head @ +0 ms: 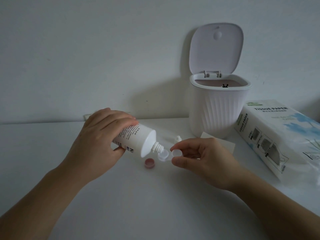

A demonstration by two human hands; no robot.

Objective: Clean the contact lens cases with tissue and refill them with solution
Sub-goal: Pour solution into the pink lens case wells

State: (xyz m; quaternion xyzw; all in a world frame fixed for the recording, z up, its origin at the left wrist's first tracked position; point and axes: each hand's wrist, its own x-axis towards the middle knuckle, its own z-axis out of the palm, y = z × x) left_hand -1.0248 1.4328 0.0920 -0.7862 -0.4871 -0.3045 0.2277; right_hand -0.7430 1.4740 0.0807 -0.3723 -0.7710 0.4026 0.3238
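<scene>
Left hand: gripping the solution bottle around its body, fingers wrapped tight, tilting the nozzle down toward the right.
Right hand: pinching the lens case by its capped well between thumb and forefinger; other fingers loosely curled.
Lens case: sitting just off the right fingertips, open well directly under the nozzle, low over the bench.
Pink cap: lying loose on the bench, just below the bottle, between both hands.
Handling: case likely light, stiff and slippery when wet, so pinching at the rim; bottle likely soft-walled, needing a gentle squeeze.
Hard to make out: liquid flow and fill level not visible; small white piece beyond the right fingers unclear; tissue pack cut off at the frame edge.
</scene>
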